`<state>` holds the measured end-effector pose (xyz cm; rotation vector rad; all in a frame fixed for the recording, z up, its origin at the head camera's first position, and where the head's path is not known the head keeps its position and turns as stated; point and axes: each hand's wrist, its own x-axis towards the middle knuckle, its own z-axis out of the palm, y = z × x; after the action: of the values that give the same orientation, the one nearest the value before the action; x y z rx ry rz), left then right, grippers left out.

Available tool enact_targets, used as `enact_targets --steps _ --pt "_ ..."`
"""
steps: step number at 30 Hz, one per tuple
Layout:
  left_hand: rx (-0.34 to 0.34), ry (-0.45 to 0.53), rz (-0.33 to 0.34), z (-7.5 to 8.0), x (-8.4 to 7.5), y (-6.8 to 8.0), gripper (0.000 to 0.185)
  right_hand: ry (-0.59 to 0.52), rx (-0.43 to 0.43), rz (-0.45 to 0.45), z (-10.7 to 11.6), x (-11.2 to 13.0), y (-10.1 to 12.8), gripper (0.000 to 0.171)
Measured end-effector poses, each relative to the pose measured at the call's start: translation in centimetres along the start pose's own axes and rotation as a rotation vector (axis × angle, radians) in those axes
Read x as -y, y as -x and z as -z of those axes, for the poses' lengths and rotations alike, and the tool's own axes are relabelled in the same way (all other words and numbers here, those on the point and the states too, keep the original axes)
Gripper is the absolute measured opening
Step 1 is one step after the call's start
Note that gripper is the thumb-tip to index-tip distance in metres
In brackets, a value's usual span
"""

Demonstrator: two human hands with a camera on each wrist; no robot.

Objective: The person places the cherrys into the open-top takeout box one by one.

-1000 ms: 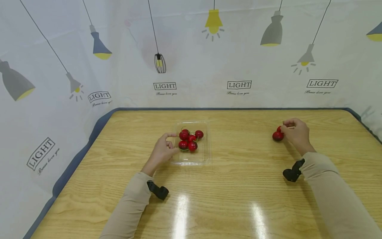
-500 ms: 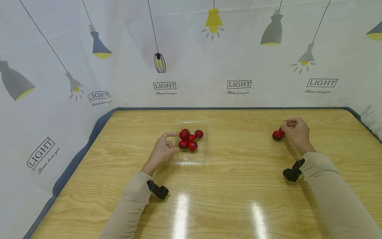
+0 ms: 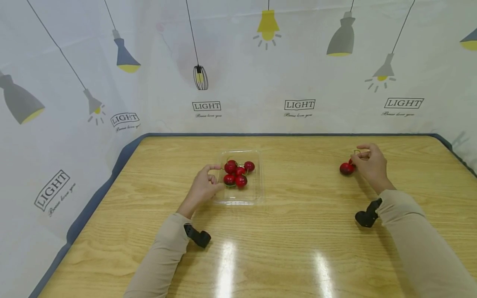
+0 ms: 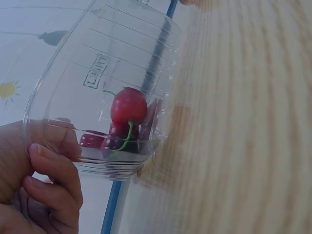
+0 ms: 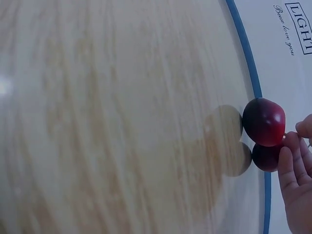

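Observation:
A clear plastic container (image 3: 257, 194) sits left of centre on the table with several red cherries (image 3: 241, 181) in it. My left hand (image 3: 203, 186) holds its left wall, middle fingers curled, index finger partly seen through the plastic in the left wrist view. Over on the right, two dark red cherries lie side by side on the wood; the front one (image 3: 346, 169) is larger in view. My right hand (image 3: 370, 165) pinches at the rear cherry (image 5: 265, 157), whose thin green stem (image 3: 357, 151) shows by the fingers. The fingers partly hide this cherry.
The wooden table (image 3: 290, 231) has a blue rim (image 3: 290, 135) at its back edge. Behind it hangs a white curtain (image 3: 238, 62) printed with lamps. Black wrist cameras (image 3: 367, 214) are strapped over both sleeves.
My right hand's fingers have shifted slightly upward and the index finger has lifted, showing more of the stem. The rear cherry is now less exposed. My left hand and the container stay put.

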<state>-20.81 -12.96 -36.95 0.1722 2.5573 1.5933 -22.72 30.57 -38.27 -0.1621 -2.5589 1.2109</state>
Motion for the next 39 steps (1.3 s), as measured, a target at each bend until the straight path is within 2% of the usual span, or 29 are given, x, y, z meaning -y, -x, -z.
enact_targets --steps 5,17,27,39 --pt "-0.009 -0.005 0.002 -0.2 0.3 -0.3 0.054 0.029 -0.004 0.024 0.1 0.1 0.1 0.035" --pt "-0.011 -0.001 0.007 -0.2 0.5 -0.3 0.053 0.037 0.018 0.031 -0.1 0.8 0.2 0.036" --pt "-0.015 0.002 0.000 -0.3 0.5 -0.3 0.052 -0.004 0.051 0.063 -0.4 1.6 0.2 0.037" --pt "-0.022 -0.007 0.009 -0.3 0.4 -0.3 0.053 0.011 0.065 0.102 -1.0 2.7 0.2 0.033"
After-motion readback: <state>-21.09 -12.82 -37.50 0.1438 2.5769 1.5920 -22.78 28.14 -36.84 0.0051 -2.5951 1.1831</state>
